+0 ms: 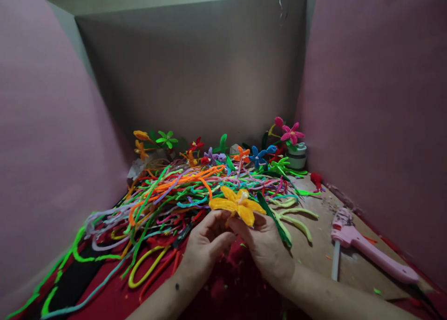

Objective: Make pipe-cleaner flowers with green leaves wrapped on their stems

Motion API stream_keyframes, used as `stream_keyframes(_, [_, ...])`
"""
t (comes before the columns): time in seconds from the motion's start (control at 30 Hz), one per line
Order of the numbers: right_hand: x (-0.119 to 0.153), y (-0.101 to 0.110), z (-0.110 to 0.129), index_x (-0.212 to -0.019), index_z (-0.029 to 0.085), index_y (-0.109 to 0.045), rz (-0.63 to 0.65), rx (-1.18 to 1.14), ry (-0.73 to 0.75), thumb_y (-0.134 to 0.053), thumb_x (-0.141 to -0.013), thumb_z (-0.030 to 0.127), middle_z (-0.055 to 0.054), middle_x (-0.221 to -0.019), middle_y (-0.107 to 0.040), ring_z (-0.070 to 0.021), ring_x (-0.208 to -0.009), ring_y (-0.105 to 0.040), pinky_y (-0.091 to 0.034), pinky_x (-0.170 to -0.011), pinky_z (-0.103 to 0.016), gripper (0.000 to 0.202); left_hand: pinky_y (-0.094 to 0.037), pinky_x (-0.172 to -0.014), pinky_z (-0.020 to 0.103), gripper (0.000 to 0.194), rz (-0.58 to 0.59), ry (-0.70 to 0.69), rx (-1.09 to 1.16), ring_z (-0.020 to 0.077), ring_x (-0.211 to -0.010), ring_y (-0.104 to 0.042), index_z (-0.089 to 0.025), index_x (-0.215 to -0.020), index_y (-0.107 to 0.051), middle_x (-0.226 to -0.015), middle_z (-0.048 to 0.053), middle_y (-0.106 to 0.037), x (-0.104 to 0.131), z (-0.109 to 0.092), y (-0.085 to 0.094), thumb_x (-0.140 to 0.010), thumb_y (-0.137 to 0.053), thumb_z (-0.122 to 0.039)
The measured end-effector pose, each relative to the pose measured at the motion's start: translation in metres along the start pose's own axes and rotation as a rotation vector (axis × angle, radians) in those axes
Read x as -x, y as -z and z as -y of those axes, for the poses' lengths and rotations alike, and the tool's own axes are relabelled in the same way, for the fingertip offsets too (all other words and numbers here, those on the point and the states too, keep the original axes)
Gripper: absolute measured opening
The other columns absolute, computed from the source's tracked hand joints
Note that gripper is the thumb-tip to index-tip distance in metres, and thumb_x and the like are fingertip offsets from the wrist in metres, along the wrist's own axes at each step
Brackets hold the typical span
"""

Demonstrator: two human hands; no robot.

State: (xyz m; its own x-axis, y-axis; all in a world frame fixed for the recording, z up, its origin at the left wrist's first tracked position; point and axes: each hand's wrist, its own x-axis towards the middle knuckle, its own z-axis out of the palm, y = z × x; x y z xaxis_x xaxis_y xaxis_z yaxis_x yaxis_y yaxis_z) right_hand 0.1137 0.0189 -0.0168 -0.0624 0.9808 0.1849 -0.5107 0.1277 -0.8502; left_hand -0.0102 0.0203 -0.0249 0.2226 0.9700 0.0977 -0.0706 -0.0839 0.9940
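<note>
A yellow-orange pipe-cleaner flower (246, 213) with a pale centre sits upright between my two hands, its petals spread. My left hand (206, 241) is closed, thumb and fingers pinched under the left petals. On the other side, my right hand (263, 245) is closed beneath the flower, its thumb at the flower's base. The stem and the fingertips' exact hold are hidden below the petals. Just right of the flower lie a dark green pipe-cleaner leaf (275, 222) and a pale yellow-green pipe-cleaner piece (296, 220) with several arms.
A heap of loose pipe cleaners (167, 190) covers the left and middle. Finished flowers, including a blue one (258, 157), stand along the back, with a pink flower (292, 134) above a small pot (296, 157). A pink glue gun (373, 255) lies on the brown board (314, 264) at right.
</note>
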Motion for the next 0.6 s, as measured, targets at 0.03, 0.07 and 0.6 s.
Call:
stream_keyframes(0.03, [0.001, 0.0, 0.0, -0.077, 0.021, -0.071, 0.003, 0.007, -0.007, -0.074, -0.063, 0.034, -0.001, -0.072, -0.066, -0.0176, -0.068, -0.061, -0.05, -0.066, -0.029, 0.02, -0.036, -0.046, 0.017, 0.011, -0.03, -0.008, -0.039, 0.0063, -0.051, -0.046, -0.016, -0.082, -0.06, -0.065, -0.003, -0.057, 0.002, -0.001, -0.001, -0.072, -0.064, -0.021])
stream_keyframes(0.07, [0.001, 0.0, -0.001, -0.078, 0.02, -0.071, 0.013, 0.012, -0.014, -0.074, -0.064, 0.034, -0.001, -0.073, -0.067, -0.0174, -0.068, -0.061, -0.05, -0.065, -0.029, 0.02, -0.036, -0.046, 0.017, 0.009, -0.054, -0.019, -0.07, 0.0063, -0.05, -0.045, -0.015, -0.075, -0.06, -0.06, -0.004, -0.054, 0.003, -0.001, -0.002, -0.074, -0.063, -0.023])
stream_keyframes(0.6, [0.011, -0.002, 0.01, -0.069, 0.019, -0.065, 0.238, 0.298, 0.093, -0.062, -0.075, 0.032, 0.001, -0.067, -0.058, -0.0136, -0.066, -0.053, -0.046, -0.067, -0.026, 0.014, -0.025, -0.027, 0.015, 0.027, 0.516, 0.236, 0.614, 0.0026, -0.022, -0.018, -0.012, -0.068, -0.062, -0.029, -0.009, -0.031, 0.0, 0.016, 0.015, -0.075, -0.062, -0.039])
